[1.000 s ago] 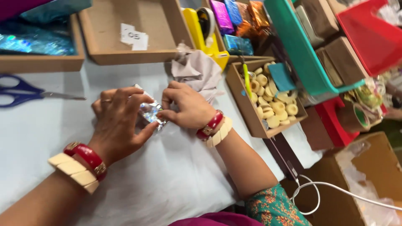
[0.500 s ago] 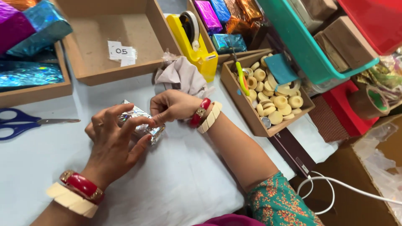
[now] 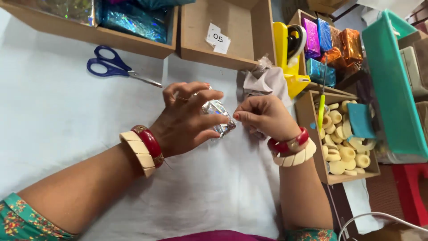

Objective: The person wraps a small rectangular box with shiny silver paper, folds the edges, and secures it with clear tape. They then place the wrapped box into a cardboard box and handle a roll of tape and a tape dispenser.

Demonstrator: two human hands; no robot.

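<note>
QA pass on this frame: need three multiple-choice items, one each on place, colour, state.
1. Where are the scissors?
A. on the cloth, left of the hands
B. in the teal bin
C. in the right hand

2. What colour are the scissor handles?
A. red
B. blue
C. yellow

3. How is the foil packet held?
A. lying untouched
B. between both hands
C. taped to a tray

Key: 1 A, they lie on the white cloth; 2 B, the loops are blue; 3 B, left hand and right hand both pinch it.
</note>
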